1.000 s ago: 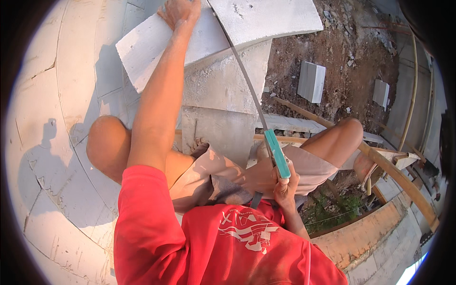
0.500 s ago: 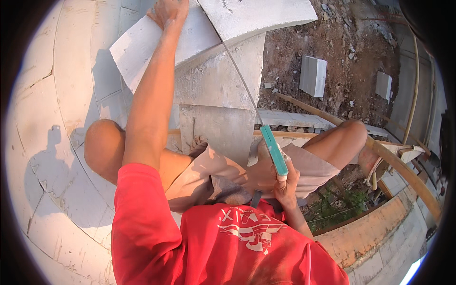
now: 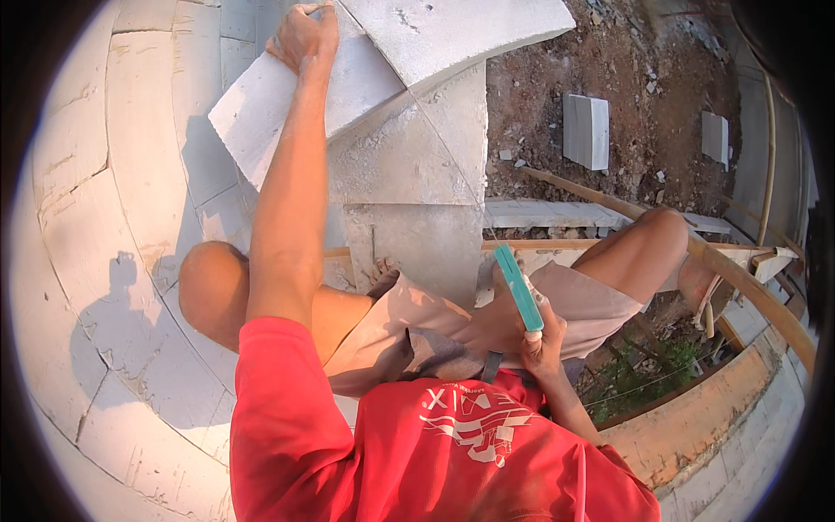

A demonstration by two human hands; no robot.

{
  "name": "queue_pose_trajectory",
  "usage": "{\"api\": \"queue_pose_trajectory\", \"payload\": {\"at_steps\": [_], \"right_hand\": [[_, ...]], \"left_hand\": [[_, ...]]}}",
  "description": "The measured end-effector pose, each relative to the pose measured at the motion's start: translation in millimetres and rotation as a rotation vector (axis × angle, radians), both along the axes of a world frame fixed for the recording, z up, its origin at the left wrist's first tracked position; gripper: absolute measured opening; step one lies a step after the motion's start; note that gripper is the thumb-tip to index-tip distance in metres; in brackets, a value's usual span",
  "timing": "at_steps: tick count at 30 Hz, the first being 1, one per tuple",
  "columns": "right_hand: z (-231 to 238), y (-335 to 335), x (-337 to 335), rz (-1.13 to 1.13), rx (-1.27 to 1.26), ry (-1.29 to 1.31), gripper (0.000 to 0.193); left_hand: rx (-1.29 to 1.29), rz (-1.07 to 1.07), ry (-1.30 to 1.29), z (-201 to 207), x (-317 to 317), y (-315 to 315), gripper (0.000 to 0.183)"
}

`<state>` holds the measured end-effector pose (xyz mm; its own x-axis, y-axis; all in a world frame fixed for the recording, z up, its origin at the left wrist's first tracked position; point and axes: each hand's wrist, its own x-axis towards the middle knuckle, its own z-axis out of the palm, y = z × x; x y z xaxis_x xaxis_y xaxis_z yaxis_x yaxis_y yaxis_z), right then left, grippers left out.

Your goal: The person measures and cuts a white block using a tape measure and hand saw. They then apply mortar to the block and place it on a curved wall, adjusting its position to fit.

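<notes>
A pale lightweight concrete block (image 3: 474,35) lies across a grey block support (image 3: 413,239) in front of me. My left hand (image 3: 304,39) is planted on its left part, fingers curled at the far edge, which the picture's rim partly cuts off. With fingers wrapped round it, my right hand (image 3: 544,335) grips the teal handle of a hand saw (image 3: 519,287) near my lap. The thin blade runs up and left from the handle into a straight cut line across the block. How deep the blade sits cannot be seen.
A pale block wall surface (image 3: 139,261) fills the left side. On the rubble-strewn dirt (image 3: 648,52) at the far right stand two loose blocks, one nearer (image 3: 585,130) and one farther (image 3: 715,137). A wooden pole (image 3: 757,296) crosses on the right, beside an opening with green plants (image 3: 648,370).
The whole view has shifted and turned slightly. The saw handle appears a little lower and farther right, with the blade still at the cut. Both hands keep their hold.
</notes>
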<state>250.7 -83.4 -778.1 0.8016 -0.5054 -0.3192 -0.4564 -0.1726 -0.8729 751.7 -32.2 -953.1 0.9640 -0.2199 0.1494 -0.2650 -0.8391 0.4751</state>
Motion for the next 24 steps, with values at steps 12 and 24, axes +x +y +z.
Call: {"api": "queue_pose_trajectory", "payload": {"at_steps": [12, 24], "right_hand": [[-58, -7, 37, 0.031, 0.015, 0.059, 0.074], [-89, -16, 143, 0.032, -0.023, 0.005, 0.065]], "left_hand": [[-0.034, 0.069, 0.053, 14, -7, -10, 0.033], [-0.073, 0.089, 0.084, 11, -4, -11, 0.032]]}}
